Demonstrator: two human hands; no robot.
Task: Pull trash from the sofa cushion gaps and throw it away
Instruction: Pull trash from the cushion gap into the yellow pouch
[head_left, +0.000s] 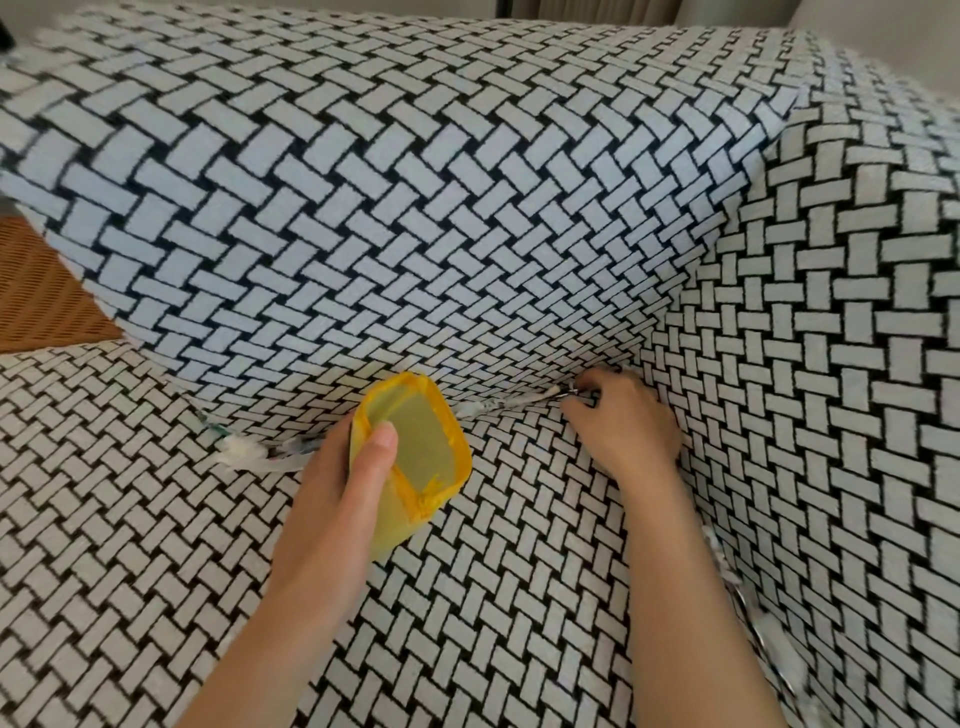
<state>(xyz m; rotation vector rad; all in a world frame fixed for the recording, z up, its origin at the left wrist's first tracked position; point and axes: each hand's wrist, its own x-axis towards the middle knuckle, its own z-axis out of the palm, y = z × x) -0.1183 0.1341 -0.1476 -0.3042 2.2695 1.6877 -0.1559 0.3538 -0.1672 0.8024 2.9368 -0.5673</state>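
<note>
Yellow mesh is what my left hand grips: a small soft-sided bin with a thick yellow rim. My thumb lies over its near edge and my fingers curl round its left side, so that its open mouth tilts up and away from me. Whether its base touches the seat I cannot tell. My right hand lies knuckles up, just right of the bin and apart from it. Its fingertips are curled in and pinch the right end of a thin pale wrapper, where something small and shiny shows against them. That wrapper lies along the gap between the seat cushion and the back cushion, running left from my fingers toward the far side of the bin. Farther left in the same gap a wad of crumpled white paper sticks out, with a few thin strips beside it, just left of my left hand. On the near right more pale scraps show in the gap between the seat cushion and the sofa arm. Seat, back and arm all wear the same black-and-white basket-weave cover, blurred toward the edges of the view. At the far left, behind the back cushion, an orange-brown woven surface shows.
</note>
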